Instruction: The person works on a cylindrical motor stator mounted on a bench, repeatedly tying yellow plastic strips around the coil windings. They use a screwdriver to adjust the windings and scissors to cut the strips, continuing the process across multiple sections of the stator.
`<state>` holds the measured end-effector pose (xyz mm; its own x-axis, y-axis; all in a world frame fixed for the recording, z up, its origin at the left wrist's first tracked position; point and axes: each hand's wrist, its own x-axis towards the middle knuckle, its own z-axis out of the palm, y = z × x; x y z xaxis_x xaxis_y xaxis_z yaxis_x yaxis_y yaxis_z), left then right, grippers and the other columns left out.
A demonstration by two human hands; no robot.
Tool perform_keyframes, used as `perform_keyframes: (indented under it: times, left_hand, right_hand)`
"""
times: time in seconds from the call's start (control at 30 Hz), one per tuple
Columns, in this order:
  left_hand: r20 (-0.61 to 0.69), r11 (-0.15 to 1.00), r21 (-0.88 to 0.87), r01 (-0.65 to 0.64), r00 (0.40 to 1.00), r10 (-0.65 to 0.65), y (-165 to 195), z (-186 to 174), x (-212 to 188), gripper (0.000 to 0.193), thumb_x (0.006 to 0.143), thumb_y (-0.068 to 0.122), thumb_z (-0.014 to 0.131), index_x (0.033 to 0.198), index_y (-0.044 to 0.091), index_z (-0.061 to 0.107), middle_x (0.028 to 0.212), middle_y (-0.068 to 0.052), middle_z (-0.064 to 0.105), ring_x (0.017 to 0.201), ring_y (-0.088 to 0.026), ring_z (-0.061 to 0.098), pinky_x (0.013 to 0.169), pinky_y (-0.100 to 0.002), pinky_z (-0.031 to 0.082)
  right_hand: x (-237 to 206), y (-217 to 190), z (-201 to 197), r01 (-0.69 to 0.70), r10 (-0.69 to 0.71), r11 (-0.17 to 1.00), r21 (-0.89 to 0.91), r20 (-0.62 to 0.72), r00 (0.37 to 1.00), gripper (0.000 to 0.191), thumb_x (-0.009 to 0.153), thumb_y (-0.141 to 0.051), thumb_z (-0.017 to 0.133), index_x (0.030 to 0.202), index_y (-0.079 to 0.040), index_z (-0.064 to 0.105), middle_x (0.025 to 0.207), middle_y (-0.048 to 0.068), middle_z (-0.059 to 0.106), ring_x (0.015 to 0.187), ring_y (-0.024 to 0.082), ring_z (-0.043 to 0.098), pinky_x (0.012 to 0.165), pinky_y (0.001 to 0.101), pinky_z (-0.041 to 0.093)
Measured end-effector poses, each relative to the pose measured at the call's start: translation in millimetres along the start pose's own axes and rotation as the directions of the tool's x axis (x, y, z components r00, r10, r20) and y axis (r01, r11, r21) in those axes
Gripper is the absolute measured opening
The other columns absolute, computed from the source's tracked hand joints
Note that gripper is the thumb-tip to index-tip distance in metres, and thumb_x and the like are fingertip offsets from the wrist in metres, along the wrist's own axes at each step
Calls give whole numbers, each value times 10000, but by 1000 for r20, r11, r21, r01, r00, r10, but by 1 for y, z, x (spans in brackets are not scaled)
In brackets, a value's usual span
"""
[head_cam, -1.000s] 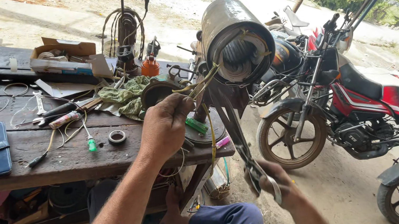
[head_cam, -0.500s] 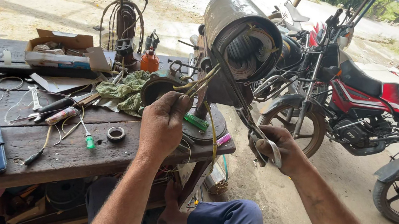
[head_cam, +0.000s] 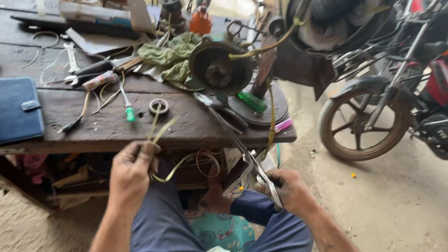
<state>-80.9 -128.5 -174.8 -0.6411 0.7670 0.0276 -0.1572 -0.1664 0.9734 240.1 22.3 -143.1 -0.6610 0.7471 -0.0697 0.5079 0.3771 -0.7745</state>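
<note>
Left hand [head_cam: 131, 173] grips yellowish tubing [head_cam: 173, 167] — right hand [head_cam: 291, 190] perhaps scissors [head_cam: 255, 169].

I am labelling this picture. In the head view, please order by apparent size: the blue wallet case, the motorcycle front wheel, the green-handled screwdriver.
1. Motorcycle front wheel, although it stands farther away.
2. Blue wallet case.
3. Green-handled screwdriver, clearly the smallest.
</note>
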Motion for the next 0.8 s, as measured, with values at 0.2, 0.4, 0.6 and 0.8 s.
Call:
perform_keyframes:
  times: [0.2,0.4,0.6,0.8]
  left_hand:
    - [-19,988,-22,155,988,-156,-22,-4,-38,257,1030,237,597,976,22,728,667,0,607,592,-68,521,529,-231,431]
    - [-40,990,-4,142,989,-142,-22,5,-44,243,1019,227,621,997,14,735,690,-2,608,595,-61,512,516,-232,405]
    - [25,979,-169,113,994,-111,-25,0,-49,264,1017,229,607,1032,-16,705,724,-60,666,590,-121,585,528,-272,488]
    - [73,958,-274,88,995,-70,-28,-2,-52,245,1009,203,602,1061,-19,692,819,-106,718,725,-173,677,646,-323,576]
  right_hand:
    - [66,-50,21,-152,178,923,-353,42,983,451,818,-547,789,931,-110,799,714,118,719,630,213,653,618,404,500]
    - [127,-102,47,-121,148,823,-554,5,989,451,870,-514,791,1036,-97,750,968,159,742,957,330,692,857,482,521]
    - [117,-105,72,421,-518,805,-419,-149,843,277,871,-135,742,1133,-44,732,1165,202,705,993,356,685,875,450,547]
    - [51,-79,108,125,-267,863,489,231,936,398,1034,-270,630,1378,-69,616,1206,59,719,1158,158,663,1014,306,550]
